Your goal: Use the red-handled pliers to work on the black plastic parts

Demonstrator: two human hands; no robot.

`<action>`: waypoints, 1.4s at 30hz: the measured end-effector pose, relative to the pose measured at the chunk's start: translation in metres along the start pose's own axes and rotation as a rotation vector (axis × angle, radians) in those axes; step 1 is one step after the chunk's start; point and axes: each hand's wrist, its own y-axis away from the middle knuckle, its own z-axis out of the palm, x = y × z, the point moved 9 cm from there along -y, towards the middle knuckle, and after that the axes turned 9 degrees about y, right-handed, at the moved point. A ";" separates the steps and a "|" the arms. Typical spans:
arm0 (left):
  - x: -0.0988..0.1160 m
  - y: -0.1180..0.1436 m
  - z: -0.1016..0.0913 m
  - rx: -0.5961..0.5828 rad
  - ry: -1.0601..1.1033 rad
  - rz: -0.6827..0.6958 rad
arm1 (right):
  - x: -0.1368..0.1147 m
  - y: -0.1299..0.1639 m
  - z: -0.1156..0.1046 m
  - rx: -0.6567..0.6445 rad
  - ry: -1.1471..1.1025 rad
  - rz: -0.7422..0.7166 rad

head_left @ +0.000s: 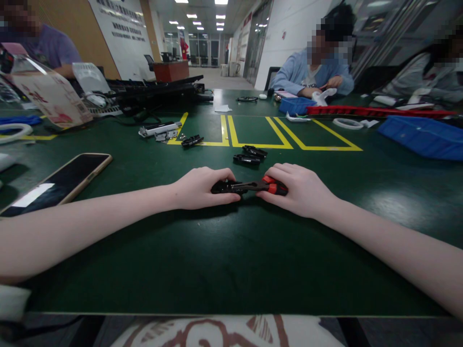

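Red-handled screwdriver (269, 185) in closed right hand (300, 190)

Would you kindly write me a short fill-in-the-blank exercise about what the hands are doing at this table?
1. The right hand grips a tool handle coloured black and ____.
2. The left hand holds a small ____ part.
3. A phone lies screen-up on the person's ____ side.
4. The table bears lines of ____ tape.

Missing words: red; black; left; yellow
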 end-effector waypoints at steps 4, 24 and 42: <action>0.000 0.000 0.000 0.000 0.002 0.005 | -0.001 -0.001 0.000 -0.021 -0.010 0.003; -0.005 -0.002 0.003 -0.134 0.080 0.038 | -0.006 -0.003 0.000 -0.015 0.000 -0.065; 0.002 0.001 0.011 -0.234 0.166 0.157 | -0.021 -0.006 -0.007 0.097 0.142 -0.257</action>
